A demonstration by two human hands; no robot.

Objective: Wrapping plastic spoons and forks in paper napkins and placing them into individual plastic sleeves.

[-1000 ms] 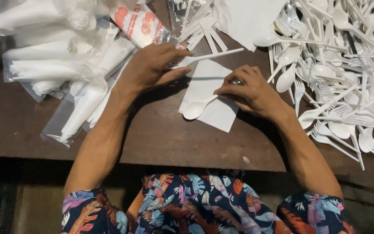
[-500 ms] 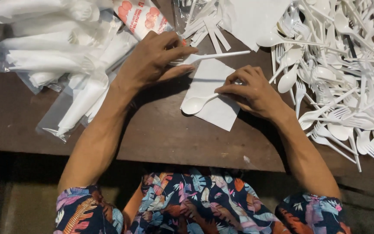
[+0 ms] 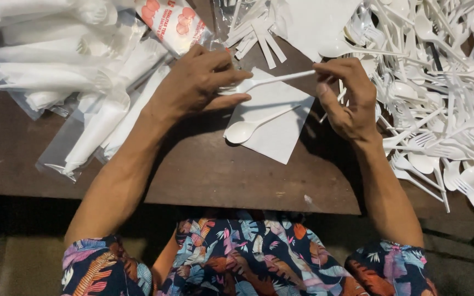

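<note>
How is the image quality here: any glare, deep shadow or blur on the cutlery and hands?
Head view: the white cutlery pile at right is bright and partly washed out; the plastic-wrapped packs show soft glare. The floor beyond the table edge falls into deep shadow. Left hand, right hand, the utensil between them and the spoon on the napkin look reasonably sharp.

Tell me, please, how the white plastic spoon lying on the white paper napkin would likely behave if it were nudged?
The white plastic spoon looks thin and light, so it would probably slide easily. Its rounded bowl may let it rock or pivot. The white paper napkin beneath, loose on the brown wooden table, might shift along.
</note>
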